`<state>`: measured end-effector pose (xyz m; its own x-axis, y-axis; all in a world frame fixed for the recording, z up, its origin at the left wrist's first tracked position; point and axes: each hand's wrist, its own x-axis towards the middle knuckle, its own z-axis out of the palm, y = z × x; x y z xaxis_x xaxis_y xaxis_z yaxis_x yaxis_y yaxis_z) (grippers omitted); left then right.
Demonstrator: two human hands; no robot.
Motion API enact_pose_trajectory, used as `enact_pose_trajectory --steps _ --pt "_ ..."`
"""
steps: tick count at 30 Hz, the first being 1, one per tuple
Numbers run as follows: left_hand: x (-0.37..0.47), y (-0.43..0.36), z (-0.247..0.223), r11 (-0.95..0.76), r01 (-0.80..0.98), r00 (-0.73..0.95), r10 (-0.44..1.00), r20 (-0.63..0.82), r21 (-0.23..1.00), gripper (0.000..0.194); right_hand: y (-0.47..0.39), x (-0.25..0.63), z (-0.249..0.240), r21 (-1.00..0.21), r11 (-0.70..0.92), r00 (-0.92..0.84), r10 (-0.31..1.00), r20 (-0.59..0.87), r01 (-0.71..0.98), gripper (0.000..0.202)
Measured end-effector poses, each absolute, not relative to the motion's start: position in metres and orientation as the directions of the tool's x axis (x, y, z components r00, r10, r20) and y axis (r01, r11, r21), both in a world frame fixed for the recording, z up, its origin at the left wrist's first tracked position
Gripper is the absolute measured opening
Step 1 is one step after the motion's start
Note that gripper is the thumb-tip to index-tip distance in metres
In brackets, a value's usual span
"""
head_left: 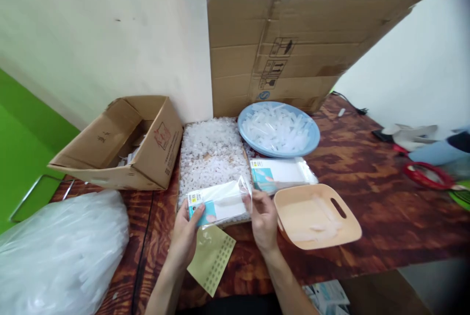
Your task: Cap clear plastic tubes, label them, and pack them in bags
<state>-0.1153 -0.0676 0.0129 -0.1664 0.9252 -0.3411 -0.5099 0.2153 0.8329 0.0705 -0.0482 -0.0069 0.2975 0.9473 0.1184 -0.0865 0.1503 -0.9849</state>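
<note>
Packet (216, 202) in 2 hands (187, 234) (265, 222); basin (315, 139) holds white strips (277, 128) (plastic, probably).

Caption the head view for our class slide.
Left hand and right hand hold a clear packet near peach tray and blue dish.

"How many hands are there?"
"Two: one left hand (185, 235) and one right hand (265, 221)."
"And packets?"
"One clear packet (227, 201) between them, plus one packet stack (286, 171) whose number I can't tell."
"Boxes?"
"One deep carton (156, 146) and one shallow box (240, 221); its white pieces (216, 165) are too many to count."
"Anything else?"
"One cardboard sheet (312, 31), one yellow sheet (205, 256), one plastic bag (81, 239), at least one blue basin (315, 139), at least one peach basket (295, 207)."
</note>
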Motion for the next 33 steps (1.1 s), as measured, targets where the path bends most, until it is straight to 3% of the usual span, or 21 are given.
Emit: enact_pose_trajectory --steps 6,10,14,17,21,25,27,30,33 --pt "-0.111 -0.074 0.006 0.265 -0.429 -0.116 0.932 -0.343 0.864 0.056 -0.066 0.101 0.014 -0.945 0.23 -0.173 0.966 0.193 0.233 0.028" --pt "-0.113 -0.081 0.0 0.277 -0.436 -0.125 0.924 -0.362 0.856 0.068 -0.06 0.159 0.02 -0.815 0.102 0.066 0.983 0.17 0.57 0.023" --pt "-0.114 -0.082 0.0 0.26 -0.489 -0.143 0.918 -0.37 0.833 0.059 -0.045 0.201 0.0 -0.538 -0.129 0.109 0.992 -0.069 0.833 0.021" --pt "-0.116 -0.082 0.001 0.272 -0.523 -0.113 0.917 -0.382 0.808 0.056 -0.038 0.206 -0.016 -0.499 -0.14 0.088 0.988 -0.126 0.855 0.03" --pt "-0.12 -0.086 0.003 0.261 -0.531 -0.096 0.927 -0.363 0.806 0.064 -0.035 0.206 -0.011 -0.5 -0.16 0.149 0.987 -0.063 0.851 0.029" --pt "-0.118 -0.089 0.009 0.266 -0.61 -0.054 0.926 -0.375 0.746 0.06 -0.038 0.197 0.007 -0.774 -0.088 0.329 0.93 0.162 0.627 0.025" --pt "-0.117 -0.088 0.01 0.277 -0.629 -0.043 0.921 -0.388 0.727 0.056 -0.038 0.184 0.011 -0.842 0.008 0.324 0.921 0.216 0.539 0.028" --pt "-0.119 -0.087 0.008 0.276 -0.624 -0.079 0.909 -0.41 0.731 0.052 -0.036 0.17 0.009 -0.775 0.033 0.186 0.963 0.193 0.631 0.02" --pt "-0.128 -0.087 0.003 0.272 -0.621 -0.132 0.888 -0.44 0.735 0.051 -0.031 0.176 0.006 -0.721 -0.019 0.204 0.964 0.17 0.692 0.022"
